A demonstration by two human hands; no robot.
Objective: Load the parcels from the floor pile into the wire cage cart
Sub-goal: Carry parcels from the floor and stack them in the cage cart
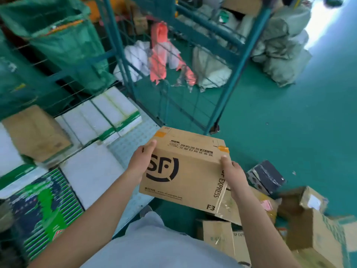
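SF box [185, 171] gripped between left hand [142, 161], right hand [232, 174].

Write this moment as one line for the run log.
stage: carrying | held: SF Express carton | left hand: grips left side | right hand: grips right side | cart deck: partly loaded

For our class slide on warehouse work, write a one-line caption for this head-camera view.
Both hands, left and right, hold an SF Express box beside the partly loaded wire cage cart.
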